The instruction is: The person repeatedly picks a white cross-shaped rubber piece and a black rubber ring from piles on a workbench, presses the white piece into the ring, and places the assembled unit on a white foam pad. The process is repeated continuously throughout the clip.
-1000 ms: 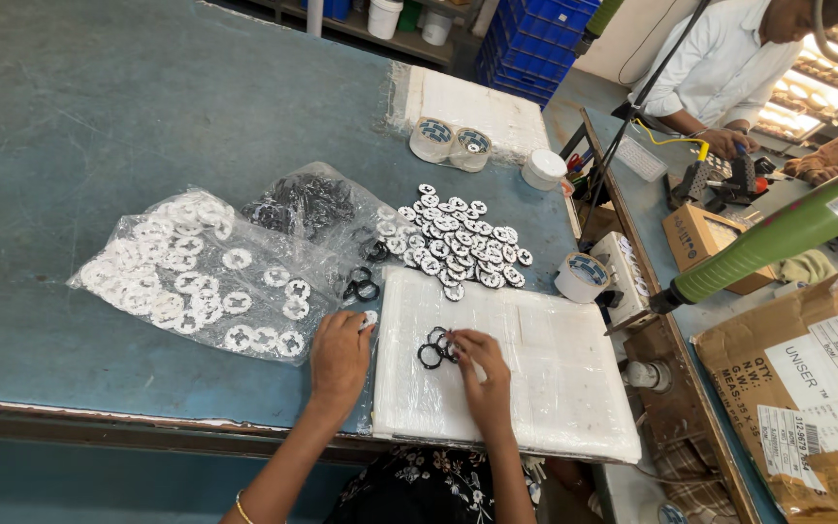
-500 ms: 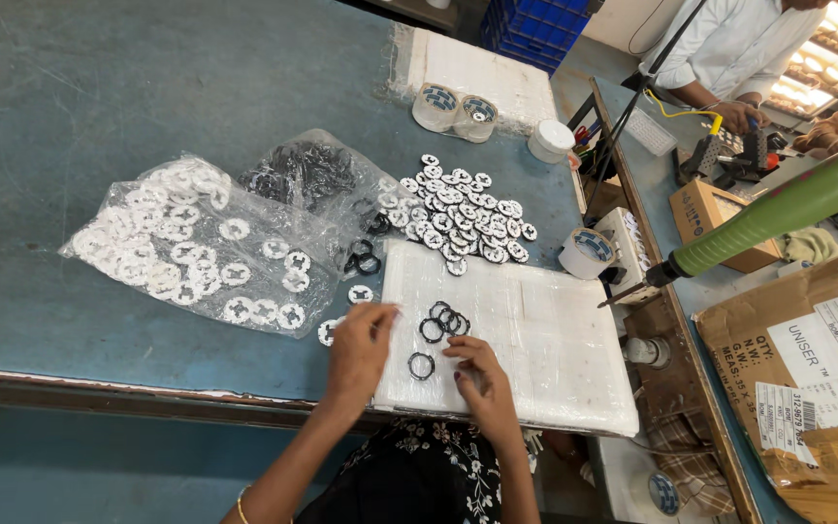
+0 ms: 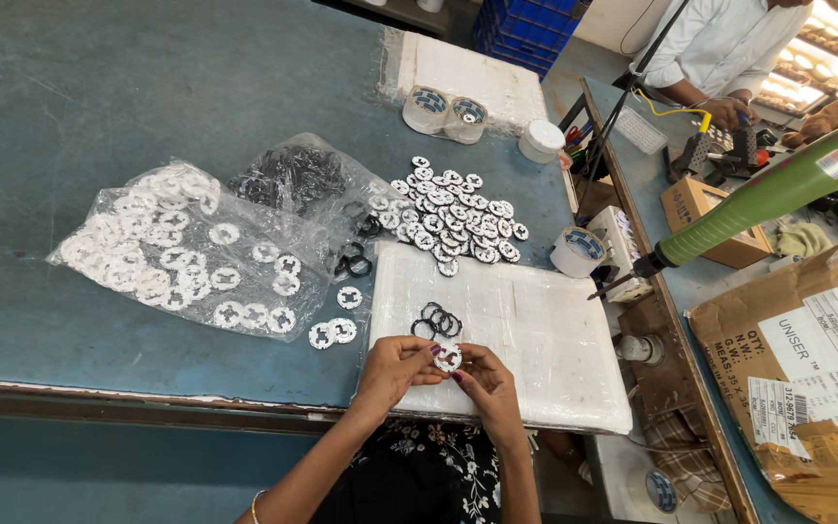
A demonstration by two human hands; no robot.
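Left hand (image 3: 392, 364): fingertips pinched on small white disc (image 3: 448, 359).
Right hand (image 3: 485, 380): pinching the same disc.
Black rings (image 3: 436, 320): on white pad (image 3: 535, 349), just beyond.
Advice: seat level, press evenly.

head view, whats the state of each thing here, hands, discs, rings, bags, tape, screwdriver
left hand: pinching the white disc
right hand: pinching the same disc
white disc: held between both hands above the foam pad
black rings: loose cluster on the pad
clear bag of white discs: lying flat, open
bag of black rings: crumpled
tape rolls: upright, side by side
green screwdriver: hanging, tilted
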